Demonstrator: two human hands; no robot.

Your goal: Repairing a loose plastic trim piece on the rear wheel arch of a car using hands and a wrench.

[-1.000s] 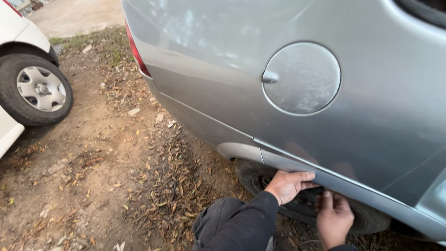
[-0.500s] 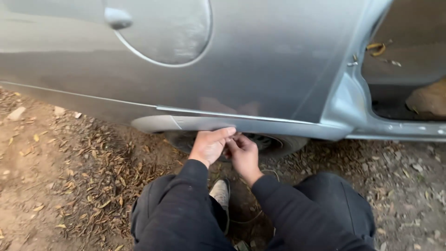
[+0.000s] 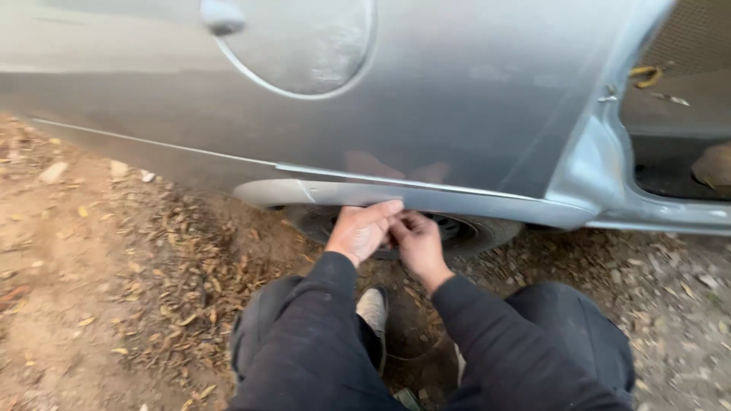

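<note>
Wheel sits under the grey car's arch trim, on bare dirt ground strewn with dry leaves. I see my left hand and right hand meeting at the arch edge, fingers curled; what they grasp, I cannot tell. Rear door opening at right.

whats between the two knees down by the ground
In the head view, a pale shoe sits on bare dirt between the knees, below the left hand and right hand.
</note>
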